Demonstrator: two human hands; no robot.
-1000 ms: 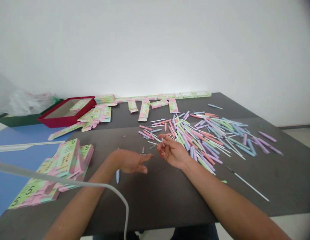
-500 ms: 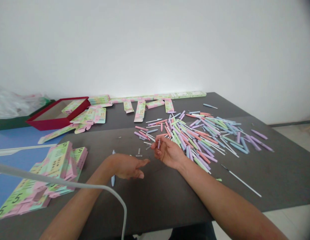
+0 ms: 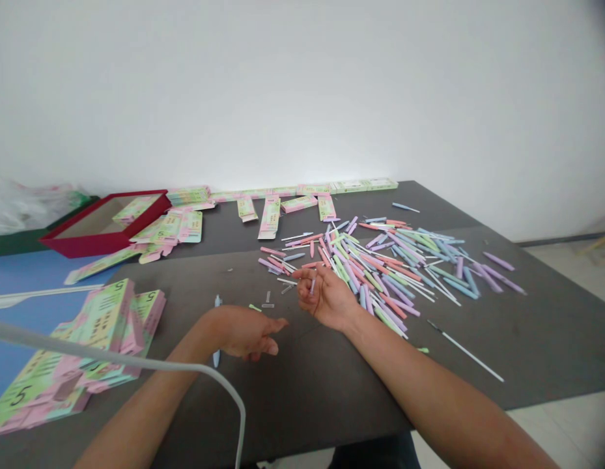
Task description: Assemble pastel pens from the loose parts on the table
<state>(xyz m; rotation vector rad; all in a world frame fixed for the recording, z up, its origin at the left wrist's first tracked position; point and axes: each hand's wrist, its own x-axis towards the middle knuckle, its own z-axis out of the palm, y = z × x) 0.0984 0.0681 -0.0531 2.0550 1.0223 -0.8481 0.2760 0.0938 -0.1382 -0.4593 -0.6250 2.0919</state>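
My right hand [image 3: 324, 296] rests palm-up on the dark table [image 3: 527, 345], fingers curled around a small clear pen piece [image 3: 312, 285]. My left hand [image 3: 243, 332] lies on the table to its left with fingers loosely apart, holding nothing. A light blue pen barrel [image 3: 217, 306] pokes out from behind my left wrist. A small green piece [image 3: 254, 307] and a clear piece [image 3: 267, 300] lie just beyond my left hand. To the right of my right hand spreads a pile of pastel pen parts [image 3: 390, 260].
A stack of flat green-pink cartons [image 3: 82, 345] lies at the left. More cartons [image 3: 270, 215] line the far edge beside a red tray [image 3: 104, 221]. A long white refill [image 3: 465, 352] lies at the right. A grey cable [image 3: 136, 365] crosses the foreground.
My right hand has turned more palm-up and shifted slightly left. My left hand has slid a little toward me. The view has panned slightly to the right.
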